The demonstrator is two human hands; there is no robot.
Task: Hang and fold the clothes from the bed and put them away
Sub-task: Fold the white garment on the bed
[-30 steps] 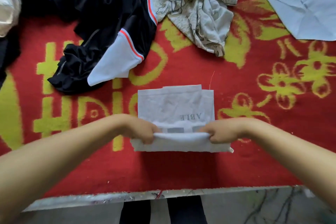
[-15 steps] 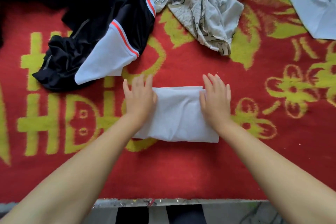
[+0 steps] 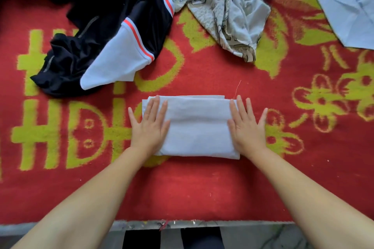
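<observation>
A folded pale blue-white garment (image 3: 197, 127) lies as a neat rectangle on the red and yellow bed cover (image 3: 202, 188), near the front edge. My left hand (image 3: 150, 125) lies flat on its left end with fingers straight. My right hand (image 3: 245, 124) presses flat on its right end, fingers spread. A crumpled black garment with white panel and orange stripes (image 3: 105, 32) lies at the back left. A beige patterned garment (image 3: 224, 6) is bunched at the back middle. A light blue garment (image 3: 344, 0) is spread at the back right.
The bed's front edge (image 3: 182, 224) runs along the bottom, with floor and my dark trouser legs (image 3: 174, 238) below it. Bare cover shows to the left and right of the folded garment.
My hands folded the near edge of the pale garment over, let go, and now lie flat on its ends. They have slid slightly outward since half a second ago.
</observation>
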